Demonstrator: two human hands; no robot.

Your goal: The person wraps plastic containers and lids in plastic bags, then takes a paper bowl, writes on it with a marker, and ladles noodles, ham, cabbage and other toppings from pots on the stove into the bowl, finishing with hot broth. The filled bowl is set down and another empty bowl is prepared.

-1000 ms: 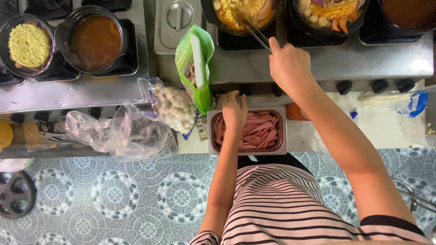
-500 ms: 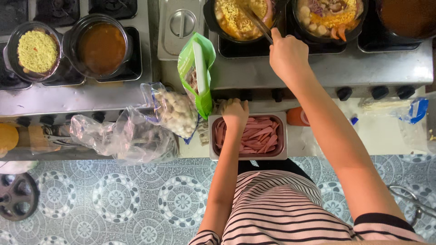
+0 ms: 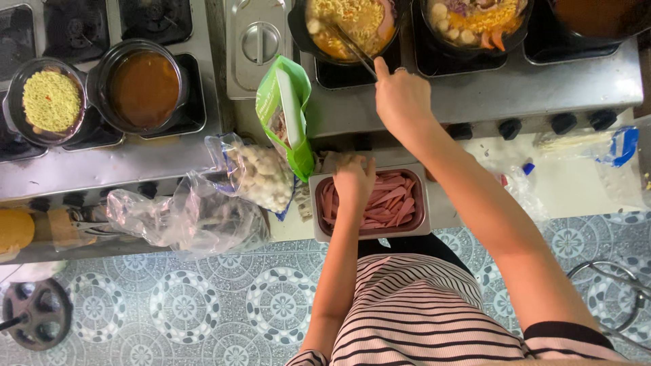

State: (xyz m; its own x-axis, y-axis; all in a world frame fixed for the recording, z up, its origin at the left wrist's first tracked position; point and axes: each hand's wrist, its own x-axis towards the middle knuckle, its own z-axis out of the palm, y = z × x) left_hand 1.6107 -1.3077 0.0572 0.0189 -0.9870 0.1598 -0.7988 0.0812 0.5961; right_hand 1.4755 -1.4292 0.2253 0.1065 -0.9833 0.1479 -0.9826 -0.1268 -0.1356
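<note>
The left hand (image 3: pixel 354 181) dips closed fingers into the steel tray of pink ham strips (image 3: pixel 388 203) at the counter's front edge; the right hand (image 3: pixel 400 98) pinches chopsticks (image 3: pixel 352 47) in the noodle pot (image 3: pixel 346 27) on the stove

- Left hand (image 3: pixel 354 181) low centre, fingers down in metal tray (image 3: pixel 319 203) touching pink ham strips (image 3: pixel 393 203).
- Right hand (image 3: pixel 401 98) upper centre, gripping chopsticks (image 3: pixel 352 47) dipped in noodle pot (image 3: pixel 349 24).
- Green bag (image 3: pixel 288 115) upright just left of tray.
- Clear bag of white balls (image 3: pixel 261 176) beside it.
- Brown soup pot (image 3: pixel 144 85) and dry noodle bowl (image 3: pixel 49 100) upper left.
</note>
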